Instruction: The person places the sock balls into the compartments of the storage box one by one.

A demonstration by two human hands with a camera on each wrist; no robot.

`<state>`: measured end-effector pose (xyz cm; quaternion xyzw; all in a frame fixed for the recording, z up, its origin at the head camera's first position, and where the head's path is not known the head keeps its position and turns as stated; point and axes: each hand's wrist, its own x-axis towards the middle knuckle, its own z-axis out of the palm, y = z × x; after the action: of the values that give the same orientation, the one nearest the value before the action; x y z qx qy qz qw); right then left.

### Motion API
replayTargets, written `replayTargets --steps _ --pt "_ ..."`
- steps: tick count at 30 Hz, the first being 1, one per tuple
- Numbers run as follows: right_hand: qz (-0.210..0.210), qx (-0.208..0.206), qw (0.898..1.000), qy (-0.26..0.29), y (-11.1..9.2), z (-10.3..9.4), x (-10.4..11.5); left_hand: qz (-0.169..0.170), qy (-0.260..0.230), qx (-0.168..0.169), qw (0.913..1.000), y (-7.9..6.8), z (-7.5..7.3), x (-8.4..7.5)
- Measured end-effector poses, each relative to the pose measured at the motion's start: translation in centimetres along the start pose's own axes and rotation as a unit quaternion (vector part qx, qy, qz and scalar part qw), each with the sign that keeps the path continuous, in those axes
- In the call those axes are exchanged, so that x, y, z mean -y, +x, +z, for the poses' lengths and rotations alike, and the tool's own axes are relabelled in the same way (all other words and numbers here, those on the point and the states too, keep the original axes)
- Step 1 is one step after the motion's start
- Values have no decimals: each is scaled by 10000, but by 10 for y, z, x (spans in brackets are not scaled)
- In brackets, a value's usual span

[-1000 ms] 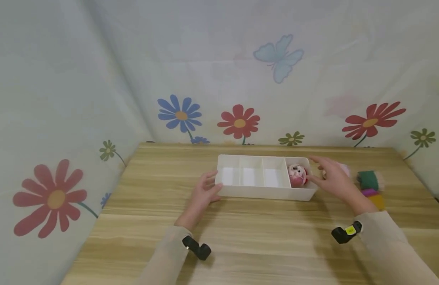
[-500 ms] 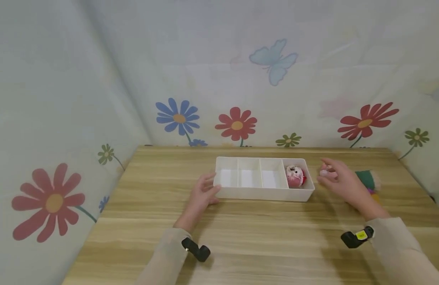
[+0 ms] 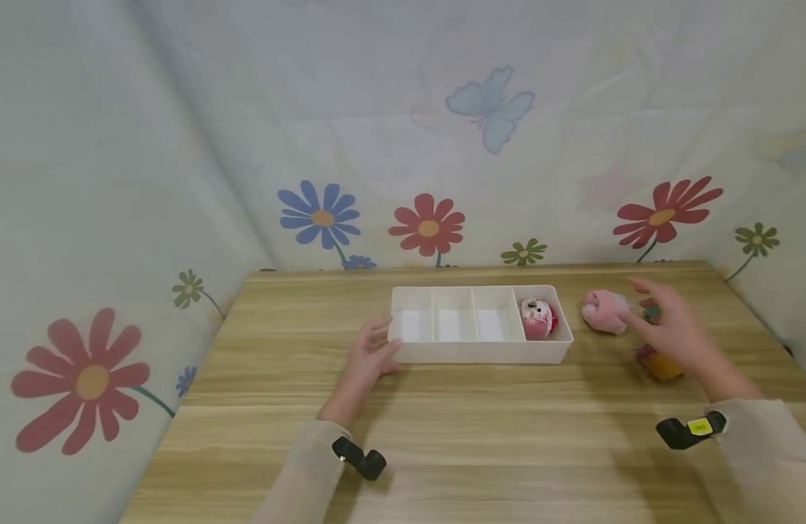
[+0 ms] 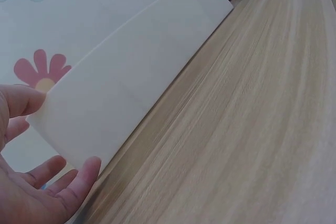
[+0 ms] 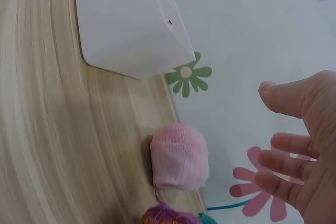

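A long white box (image 3: 481,353) with a row of compartments stands on the table. My left hand (image 3: 366,356) holds its left end, thumb at the front corner and fingers along the end wall. In the rightmost compartment sits a round white-and-pink bundle (image 3: 537,320) with dark dots and a red edge. Right of the box lies a pink rolled-up sock bundle (image 3: 604,311), its ribbed knit showing in the right wrist view. My right hand (image 3: 674,327) hovers just right of it, fingers spread and holding nothing. It partly hides a green bundle (image 3: 652,311).
A purple-and-yellow bundle (image 3: 661,365) lies under my right wrist, nearer the front than the pink one. The wooden table (image 3: 481,437) reaches back to a wall sheet (image 3: 560,145) printed with flowers and a butterfly.
My right hand has drawn away from the box to the right, past the pink bundle, which now shows fully. The left hand stays at the box's left end.
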<state>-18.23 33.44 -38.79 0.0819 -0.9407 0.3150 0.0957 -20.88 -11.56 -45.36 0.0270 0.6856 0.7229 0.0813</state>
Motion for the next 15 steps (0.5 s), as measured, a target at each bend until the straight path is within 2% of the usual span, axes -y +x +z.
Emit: replayTargets --steps 3,7,9,15 --pt "122 -4 9999 -84 -2 -3 -3 3 95 -48 9999 1 -1 0" --pt "279 -30 9995 -162 -7 -6 -7 62 205 -219 9995 8 -4 13" --pt "378 6 9992 -163 -9 -7 -9 72 233 -265 9994 8 -4 14" --pt "415 -27 9989 -237 -18 -9 -18 107 271 -222 9993 8 -4 15"
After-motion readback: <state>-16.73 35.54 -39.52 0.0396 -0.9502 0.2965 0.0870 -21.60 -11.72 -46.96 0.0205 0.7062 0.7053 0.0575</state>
